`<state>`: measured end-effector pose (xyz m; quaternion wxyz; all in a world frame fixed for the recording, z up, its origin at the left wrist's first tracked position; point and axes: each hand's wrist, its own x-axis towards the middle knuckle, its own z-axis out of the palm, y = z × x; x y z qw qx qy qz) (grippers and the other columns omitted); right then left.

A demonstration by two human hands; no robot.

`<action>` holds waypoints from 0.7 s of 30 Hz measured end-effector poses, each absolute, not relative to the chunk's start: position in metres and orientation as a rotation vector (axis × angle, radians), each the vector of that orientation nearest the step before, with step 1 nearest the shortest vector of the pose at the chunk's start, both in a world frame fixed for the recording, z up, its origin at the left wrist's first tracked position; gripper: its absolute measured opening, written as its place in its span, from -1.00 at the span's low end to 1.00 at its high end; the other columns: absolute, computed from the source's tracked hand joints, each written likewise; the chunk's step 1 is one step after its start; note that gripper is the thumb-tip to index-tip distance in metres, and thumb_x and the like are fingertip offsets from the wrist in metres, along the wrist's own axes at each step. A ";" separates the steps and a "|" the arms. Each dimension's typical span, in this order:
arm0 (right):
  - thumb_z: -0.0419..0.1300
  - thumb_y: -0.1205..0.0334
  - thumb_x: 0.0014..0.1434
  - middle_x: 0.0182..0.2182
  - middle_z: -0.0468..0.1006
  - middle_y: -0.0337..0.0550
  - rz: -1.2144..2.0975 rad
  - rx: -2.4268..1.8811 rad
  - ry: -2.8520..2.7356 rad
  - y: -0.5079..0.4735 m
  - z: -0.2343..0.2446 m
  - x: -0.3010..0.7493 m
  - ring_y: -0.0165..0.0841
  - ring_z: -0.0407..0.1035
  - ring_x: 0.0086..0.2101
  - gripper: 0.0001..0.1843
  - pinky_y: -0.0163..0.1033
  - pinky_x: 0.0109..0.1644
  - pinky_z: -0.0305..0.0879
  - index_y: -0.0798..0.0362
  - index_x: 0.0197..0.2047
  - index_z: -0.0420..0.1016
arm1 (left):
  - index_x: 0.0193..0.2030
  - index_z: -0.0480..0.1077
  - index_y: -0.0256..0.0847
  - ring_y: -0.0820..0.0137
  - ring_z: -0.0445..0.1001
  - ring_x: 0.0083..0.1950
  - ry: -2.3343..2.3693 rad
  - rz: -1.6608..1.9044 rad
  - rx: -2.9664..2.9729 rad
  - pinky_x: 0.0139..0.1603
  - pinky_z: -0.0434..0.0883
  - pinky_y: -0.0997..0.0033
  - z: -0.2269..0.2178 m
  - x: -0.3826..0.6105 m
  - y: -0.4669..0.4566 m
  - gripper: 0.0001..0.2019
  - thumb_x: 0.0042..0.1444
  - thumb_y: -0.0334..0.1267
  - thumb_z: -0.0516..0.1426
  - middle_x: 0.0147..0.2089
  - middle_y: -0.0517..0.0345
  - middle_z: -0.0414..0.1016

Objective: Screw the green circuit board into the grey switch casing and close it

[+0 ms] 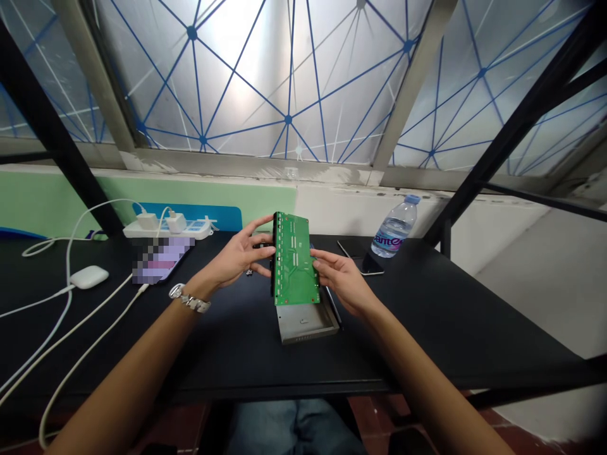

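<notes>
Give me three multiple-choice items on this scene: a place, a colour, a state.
1. Where does the grey metal casing lie?
A on the black table
B on the white power strip
C beside the plastic bottle
2. What colour is the rectangular circuit board?
A red
B green
C blue
3. How is the board placed?
A flat on the table
B leaning on the bottle
C held by the left hand and right hand

A: it rests below the board.
B: green face.
C: fingers touch its edges.
</notes>
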<state>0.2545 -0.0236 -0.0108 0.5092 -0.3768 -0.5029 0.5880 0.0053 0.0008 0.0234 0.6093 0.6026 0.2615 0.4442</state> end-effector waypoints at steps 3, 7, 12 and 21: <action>0.48 -0.01 0.01 -0.20 0.68 -0.15 1.416 -0.891 -1.233 -0.029 -0.008 0.248 -0.31 0.51 -0.24 -0.53 -0.19 -0.08 0.40 -0.02 -0.03 0.65 | 0.43 0.12 -0.01 0.17 0.56 0.04 0.601 1.043 1.365 -0.29 0.59 0.41 0.015 0.010 0.003 -0.24 0.13 -0.27 0.33 0.21 -0.11 0.44; 0.38 0.01 0.17 -0.02 0.63 -0.10 1.462 -0.784 -1.280 -0.038 -0.003 0.240 -0.25 0.50 -0.04 -0.57 -0.15 0.08 0.36 -0.03 0.06 0.55 | 0.33 0.22 -0.15 0.14 0.51 0.15 0.626 1.039 1.332 -0.01 0.53 0.26 0.006 0.022 0.001 -0.40 0.21 -0.14 0.29 0.22 -0.14 0.45; 0.45 0.10 0.11 0.12 0.52 -0.08 1.515 -0.665 -1.394 -0.044 -0.006 0.234 -0.21 0.41 0.12 -0.38 -0.09 0.25 0.27 -0.08 0.20 0.40 | 0.32 0.24 -0.13 0.09 0.49 0.17 0.596 0.968 1.290 0.09 0.46 0.11 0.001 0.035 -0.006 -0.38 0.19 0.01 0.28 0.22 -0.14 0.44; 0.47 0.24 0.06 0.27 0.39 -0.07 1.602 -0.594 -1.444 -0.048 -0.002 0.228 -0.17 0.29 0.24 -0.20 -0.02 0.35 0.16 -0.13 0.33 0.31 | 0.33 0.25 -0.10 0.16 0.54 -0.02 0.587 0.901 1.317 -0.03 0.48 0.16 -0.008 0.043 -0.009 -0.33 0.17 0.15 0.24 0.16 -0.13 0.44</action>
